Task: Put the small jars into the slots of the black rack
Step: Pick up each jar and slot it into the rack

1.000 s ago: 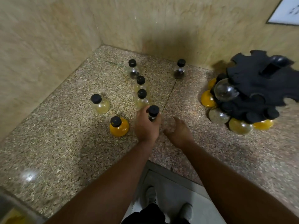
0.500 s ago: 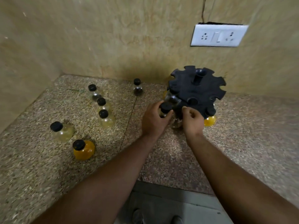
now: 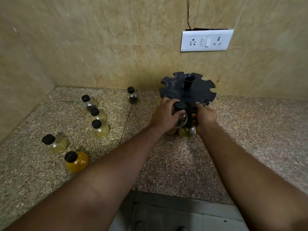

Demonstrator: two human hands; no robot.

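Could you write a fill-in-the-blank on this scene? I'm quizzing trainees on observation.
1. The left hand grips a jar with a ___ cap.
2. The rack is coloured ___.
3. ___ jars stand loose on the counter.
4. The white socket plate is mounted on the ___.

Answers: black; black; six; wall

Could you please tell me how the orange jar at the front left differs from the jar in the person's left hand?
The orange jar is full of orange contents; the held jar looks clear. The orange jar stands alone on the counter, while the held jar is gripped by the left hand against the black rack. Both are round and black-capped.
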